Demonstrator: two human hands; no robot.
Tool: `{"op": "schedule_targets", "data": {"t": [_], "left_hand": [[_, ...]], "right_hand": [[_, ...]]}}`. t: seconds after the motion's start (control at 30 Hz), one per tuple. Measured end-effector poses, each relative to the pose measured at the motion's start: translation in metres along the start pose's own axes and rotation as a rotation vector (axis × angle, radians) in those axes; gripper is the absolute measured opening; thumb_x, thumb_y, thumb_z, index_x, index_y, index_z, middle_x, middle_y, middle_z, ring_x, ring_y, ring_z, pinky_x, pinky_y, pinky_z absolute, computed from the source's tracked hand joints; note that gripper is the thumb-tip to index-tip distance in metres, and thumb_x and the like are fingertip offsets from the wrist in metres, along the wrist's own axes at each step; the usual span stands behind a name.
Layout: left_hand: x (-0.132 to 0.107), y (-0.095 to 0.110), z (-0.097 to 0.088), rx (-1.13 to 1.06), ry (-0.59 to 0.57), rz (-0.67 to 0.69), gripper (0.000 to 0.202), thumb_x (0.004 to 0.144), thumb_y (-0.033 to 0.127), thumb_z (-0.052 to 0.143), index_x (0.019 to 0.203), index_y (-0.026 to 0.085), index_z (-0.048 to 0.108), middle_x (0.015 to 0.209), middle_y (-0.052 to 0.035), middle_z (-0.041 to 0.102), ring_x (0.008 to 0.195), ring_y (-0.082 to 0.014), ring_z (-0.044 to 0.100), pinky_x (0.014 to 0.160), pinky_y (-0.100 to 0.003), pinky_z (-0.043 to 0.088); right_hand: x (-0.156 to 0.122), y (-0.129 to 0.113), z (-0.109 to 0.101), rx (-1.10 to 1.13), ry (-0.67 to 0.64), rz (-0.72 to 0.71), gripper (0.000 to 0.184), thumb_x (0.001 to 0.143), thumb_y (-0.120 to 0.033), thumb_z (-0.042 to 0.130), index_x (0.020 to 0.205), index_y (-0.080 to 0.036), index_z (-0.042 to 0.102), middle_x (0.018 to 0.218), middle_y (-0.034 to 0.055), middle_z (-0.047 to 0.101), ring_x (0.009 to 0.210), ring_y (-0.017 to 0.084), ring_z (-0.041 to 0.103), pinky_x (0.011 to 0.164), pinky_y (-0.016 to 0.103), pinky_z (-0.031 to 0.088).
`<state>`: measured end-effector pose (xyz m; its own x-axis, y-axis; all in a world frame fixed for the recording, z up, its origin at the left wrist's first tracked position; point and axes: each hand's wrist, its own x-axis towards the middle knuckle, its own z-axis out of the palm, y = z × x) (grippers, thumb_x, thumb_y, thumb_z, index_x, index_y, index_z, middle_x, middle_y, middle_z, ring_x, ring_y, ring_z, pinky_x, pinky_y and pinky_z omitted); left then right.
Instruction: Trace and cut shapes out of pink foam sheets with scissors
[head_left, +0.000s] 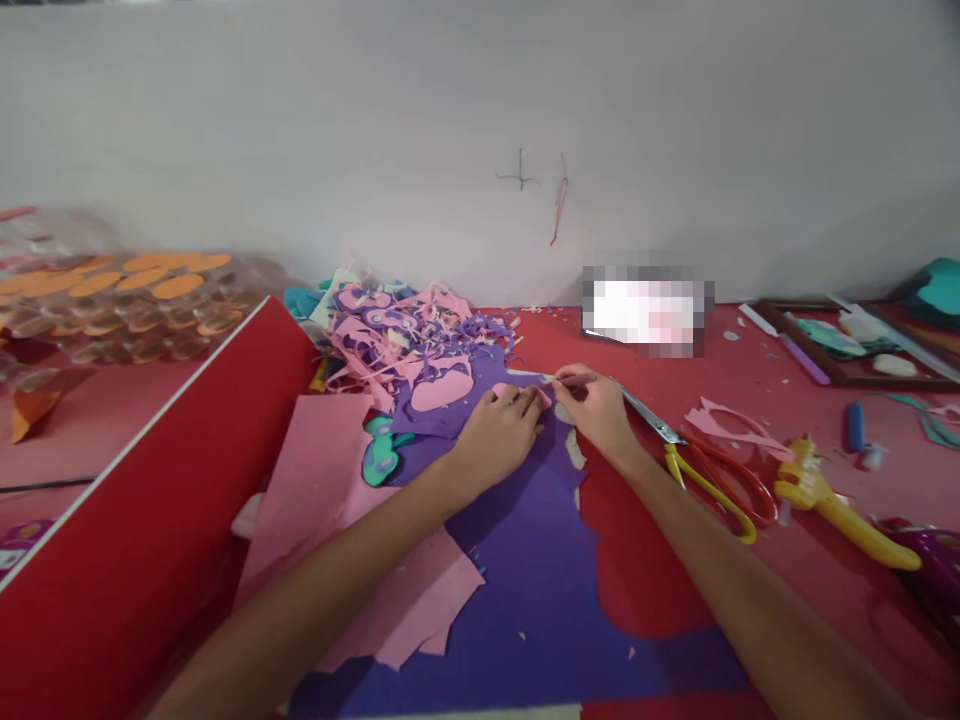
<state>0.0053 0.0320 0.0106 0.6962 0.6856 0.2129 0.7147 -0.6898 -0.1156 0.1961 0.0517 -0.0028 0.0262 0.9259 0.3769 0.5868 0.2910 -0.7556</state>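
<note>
My left hand bends its fingers over a small pink foam piece and holds it against the purple foam sheet. Close beside it, my right hand has thumb and forefinger pinched together at the piece's right edge. A thin tip seems to show at those fingers, too small to name. Left of my hands, a larger pink cutout lies on a purple offcut. A teal foam shape with lilac patches rests near a pink sheet.
Scissors with red and yellow handles and a yellow glue gun lie on the right. Foam scraps are heaped at back left. A red board slants on the left, near orange-topped containers. A brown tray stands back right.
</note>
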Motion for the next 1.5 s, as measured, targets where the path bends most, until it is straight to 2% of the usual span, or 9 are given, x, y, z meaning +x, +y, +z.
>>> {"op": "schedule_targets", "data": {"t": [0.5, 1.1, 1.27, 1.5], "left_hand": [[0.001, -0.002, -0.002, 0.005, 0.004, 0.010, 0.039, 0.105, 0.033, 0.045, 0.139, 0.018, 0.055, 0.133, -0.0100, 0.063, 0.111, -0.0255, 0.057, 0.086, -0.039, 0.043], [0.001, -0.002, -0.001, -0.001, 0.018, 0.005, 0.039, 0.106, 0.033, 0.042, 0.139, 0.019, 0.056, 0.136, -0.0084, 0.062, 0.111, -0.0253, 0.056, 0.087, -0.039, 0.042], [0.000, -0.003, 0.000, -0.005, 0.007, 0.001, 0.039, 0.106, 0.034, 0.041, 0.140, 0.020, 0.056, 0.139, -0.0082, 0.061, 0.113, -0.0257, 0.055, 0.088, -0.040, 0.042], [0.001, -0.003, -0.001, -0.037, -0.015, 0.005, 0.040, 0.105, 0.034, 0.042, 0.140, 0.018, 0.055, 0.137, -0.0112, 0.062, 0.117, -0.0263, 0.057, 0.091, -0.040, 0.042]], "right_hand": [[-0.003, 0.001, -0.002, -0.022, 0.022, 0.028, 0.006, 0.078, -0.026, 0.059, 0.075, -0.022, 0.062, 0.059, -0.0024, 0.060, 0.053, 0.015, 0.056, 0.059, 0.027, 0.043], [-0.007, -0.003, -0.005, -0.029, 0.034, 0.018, 0.006, 0.075, -0.022, 0.058, 0.070, -0.022, 0.061, 0.054, -0.0043, 0.054, 0.051, 0.013, 0.052, 0.057, 0.027, 0.040], [-0.007, -0.008, -0.007, -0.019, 0.010, 0.013, 0.007, 0.074, -0.021, 0.056, 0.067, -0.022, 0.058, 0.052, -0.0050, 0.050, 0.049, 0.012, 0.048, 0.055, 0.027, 0.037], [-0.008, -0.009, -0.007, -0.005, -0.035, -0.005, 0.009, 0.076, -0.024, 0.055, 0.068, -0.021, 0.058, 0.055, -0.0040, 0.052, 0.050, 0.012, 0.048, 0.056, 0.028, 0.038]]}}
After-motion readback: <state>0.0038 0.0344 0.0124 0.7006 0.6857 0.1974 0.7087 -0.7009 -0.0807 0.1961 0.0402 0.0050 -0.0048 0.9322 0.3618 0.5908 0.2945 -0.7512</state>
